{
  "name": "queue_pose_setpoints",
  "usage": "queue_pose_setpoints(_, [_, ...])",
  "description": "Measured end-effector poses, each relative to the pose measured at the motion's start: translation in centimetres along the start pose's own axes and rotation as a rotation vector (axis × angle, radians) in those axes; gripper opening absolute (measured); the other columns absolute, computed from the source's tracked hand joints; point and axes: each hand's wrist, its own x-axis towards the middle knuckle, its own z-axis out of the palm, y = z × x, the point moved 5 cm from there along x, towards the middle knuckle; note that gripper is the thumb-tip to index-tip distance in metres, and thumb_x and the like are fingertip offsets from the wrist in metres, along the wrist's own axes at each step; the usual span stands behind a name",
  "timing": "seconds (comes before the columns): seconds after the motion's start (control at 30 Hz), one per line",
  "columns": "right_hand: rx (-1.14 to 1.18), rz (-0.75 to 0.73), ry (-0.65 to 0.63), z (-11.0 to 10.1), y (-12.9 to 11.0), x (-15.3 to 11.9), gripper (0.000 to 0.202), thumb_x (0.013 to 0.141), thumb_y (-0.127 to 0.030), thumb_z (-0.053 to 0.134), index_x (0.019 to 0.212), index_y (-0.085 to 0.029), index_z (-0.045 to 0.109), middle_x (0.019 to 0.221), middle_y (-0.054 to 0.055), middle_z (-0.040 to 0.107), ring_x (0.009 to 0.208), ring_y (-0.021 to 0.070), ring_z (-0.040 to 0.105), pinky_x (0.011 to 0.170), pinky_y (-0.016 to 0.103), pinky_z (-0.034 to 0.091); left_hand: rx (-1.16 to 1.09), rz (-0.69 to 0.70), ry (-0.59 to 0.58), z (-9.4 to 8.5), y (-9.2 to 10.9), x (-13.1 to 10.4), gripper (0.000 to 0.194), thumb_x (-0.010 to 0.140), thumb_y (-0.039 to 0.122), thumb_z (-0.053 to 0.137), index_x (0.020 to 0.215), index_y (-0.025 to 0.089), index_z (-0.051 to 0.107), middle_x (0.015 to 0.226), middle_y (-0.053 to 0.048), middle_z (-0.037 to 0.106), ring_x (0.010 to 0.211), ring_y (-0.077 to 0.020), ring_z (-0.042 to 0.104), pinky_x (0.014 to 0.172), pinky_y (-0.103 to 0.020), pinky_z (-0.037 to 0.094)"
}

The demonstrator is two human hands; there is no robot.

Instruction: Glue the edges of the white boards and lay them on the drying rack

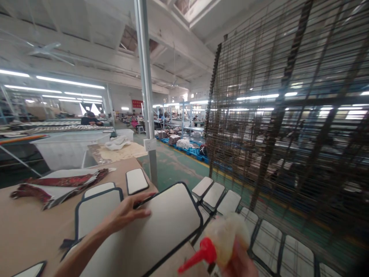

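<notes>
My left hand (134,209) grips the upper left edge of a large cream panel (170,215) with a dark border, thumb on its face. The panel is tilted above the brown table (17,223). At the lower right, my right hand (240,259) is closed around a translucent bottle (226,234) with a red nozzle (198,256) pointing down and left. The bottle is blurred. More dark-edged cream panels lie on the table, one (98,209) left of my left hand and a smaller one (137,181) beyond it.
Red patterned fabric (60,184) lies at the table's left. A metal post (145,77) rises behind the table. On the right stands a tall wire rack (259,115), with rows of small panels (268,240) below it. White bins (72,148) and a seated person (90,120) are farther back.
</notes>
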Motion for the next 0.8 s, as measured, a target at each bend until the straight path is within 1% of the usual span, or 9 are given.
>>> queue_pose_setpoints(0.13, [-0.086, -0.255, 0.006, 4.4, -7.0, 1.7, 0.052, 0.047, -0.038, 0.092, 0.093, -0.024, 0.074, 0.09, 0.006, 0.076, 0.084, 0.0278, 0.07, 0.084, 0.041, 0.056, -0.034, -0.062, -0.173, 0.0, 0.8, -2.0, 0.048, 0.067, 0.035, 0.074, 0.114, 0.027, 0.071, 0.112, -0.002, 0.073, 0.11, -0.0329, 0.062, 0.096, -0.038, 0.045])
queue_pose_setpoints(0.23, [-0.184, -0.369, -0.136, 8.2, -9.9, 2.8, 0.057, 0.045, -0.036, 0.092, 0.097, -0.024, 0.073, 0.089, 0.006, 0.075, 0.089, 0.0305, 0.068, 0.091, 0.049, 0.05, -0.099, -0.107, -0.278, 0.1, 1.3, -3.3, 0.047, 0.067, 0.034, 0.073, 0.114, 0.028, 0.071, 0.109, 0.0, 0.073, 0.107, -0.033, 0.063, 0.092, -0.035, 0.048])
queue_pose_setpoints(0.3, [-0.257, -0.392, -0.226, 9.7, -10.5, 3.3, 0.058, 0.044, -0.036, 0.092, 0.098, -0.024, 0.072, 0.087, 0.006, 0.074, 0.089, 0.0314, 0.067, 0.092, 0.052, 0.048, -0.124, -0.149, -0.314, 0.0, 1.4, -3.9, 0.05, 0.065, 0.035, 0.074, 0.114, 0.027, 0.071, 0.108, -0.001, 0.074, 0.105, -0.0336, 0.064, 0.089, -0.035, 0.049])
queue_pose_setpoints(0.37, [-0.316, -0.396, -0.276, 10.4, -10.6, 3.6, 0.06, 0.044, -0.035, 0.092, 0.098, -0.022, 0.071, 0.083, 0.007, 0.074, 0.087, 0.0312, 0.066, 0.09, 0.051, 0.049, -0.131, -0.193, -0.333, -0.1, 1.6, -4.3, 0.051, 0.062, 0.035, 0.075, 0.112, 0.026, 0.072, 0.105, -0.002, 0.075, 0.104, -0.0344, 0.065, 0.088, -0.035, 0.05])
queue_pose_setpoints(0.5, [-0.384, -0.376, -0.327, 10.7, -10.4, 3.9, 0.06, 0.043, -0.035, 0.091, 0.097, -0.02, 0.071, 0.08, 0.006, 0.072, 0.08, 0.0284, 0.066, 0.084, 0.046, 0.051, -0.145, -0.251, -0.341, -0.2, 2.4, -5.0, 0.05, 0.057, 0.033, 0.076, 0.105, 0.023, 0.075, 0.101, -0.002, 0.076, 0.102, -0.0344, 0.065, 0.088, -0.037, 0.05])
queue_pose_setpoints(0.6, [-0.408, -0.366, -0.357, 11.0, -10.2, 3.9, 0.054, 0.045, -0.035, 0.09, 0.094, -0.021, 0.072, 0.081, 0.005, 0.072, 0.076, 0.0261, 0.066, 0.08, 0.043, 0.052, -0.152, -0.254, -0.289, -0.5, 3.0, -5.5, 0.053, 0.054, 0.032, 0.074, 0.105, 0.018, 0.074, 0.093, -0.003, 0.077, 0.091, -0.0322, 0.068, 0.081, -0.036, 0.052])
queue_pose_setpoints(0.67, [-0.413, -0.361, -0.355, 11.1, -10.0, 3.9, 0.053, 0.044, -0.034, 0.09, 0.092, -0.022, 0.071, 0.08, 0.005, 0.072, 0.077, 0.0263, 0.066, 0.08, 0.043, 0.052, -0.161, -0.241, -0.243, -0.7, 3.3, -5.8, 0.055, 0.053, 0.031, 0.072, 0.106, 0.015, 0.074, 0.09, -0.003, 0.077, 0.087, -0.0305, 0.068, 0.076, -0.032, 0.053])
queue_pose_setpoints(0.73, [-0.411, -0.351, -0.346, 11.1, -9.9, 3.9, 0.057, 0.042, -0.034, 0.09, 0.094, -0.022, 0.071, 0.078, 0.005, 0.072, 0.078, 0.0277, 0.066, 0.082, 0.045, 0.051, -0.166, -0.244, -0.258, -0.4, 3.1, -6.1, 0.054, 0.052, 0.031, 0.073, 0.104, 0.016, 0.074, 0.09, -0.003, 0.076, 0.087, -0.0299, 0.068, 0.074, -0.029, 0.052])
queue_pose_setpoints(0.8, [-0.408, -0.335, -0.347, 11.0, -9.8, 3.8, 0.062, 0.041, -0.034, 0.091, 0.098, -0.021, 0.07, 0.077, 0.005, 0.071, 0.081, 0.0299, 0.066, 0.084, 0.048, 0.05, -0.169, -0.224, -0.228, 0.2, 2.6, -6.2, 0.054, 0.052, 0.038, 0.072, 0.101, 0.015, 0.075, 0.085, -0.003, 0.076, 0.081, -0.0293, 0.069, 0.068, -0.029, 0.053])
